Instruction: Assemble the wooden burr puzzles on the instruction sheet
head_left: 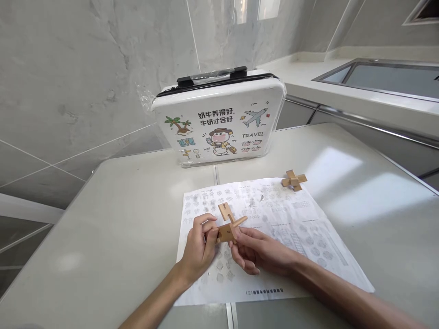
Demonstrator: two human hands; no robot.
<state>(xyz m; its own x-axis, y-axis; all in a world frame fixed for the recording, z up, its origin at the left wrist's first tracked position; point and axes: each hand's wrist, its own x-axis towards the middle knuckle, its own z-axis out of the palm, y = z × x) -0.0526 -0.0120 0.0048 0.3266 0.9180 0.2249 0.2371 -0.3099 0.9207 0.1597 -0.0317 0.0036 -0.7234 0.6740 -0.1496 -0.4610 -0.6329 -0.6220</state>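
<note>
My left hand (200, 244) and my right hand (257, 249) meet over the paper, both closed on a group of flat wooden puzzle pieces (226, 232). My left thumb and fingers pinch its left end. On the other side, my right thumb presses against it while the right fingers curl below. One notched piece sticks up with a dark number on its face, and another juts out to the right. Beneath lies a large white instruction sheet (274, 278) printed with small assembly diagrams. A cross-shaped wooden puzzle (294, 180) rests at the sheet's far right corner.
A white plastic-wrapped case (219, 123) with cartoon prints and a black handle stands at the back of the pale table (113, 219). Behind it rises a grey tiled wall (103, 68). To the right runs a white counter (308, 73) with a glass-like panel.
</note>
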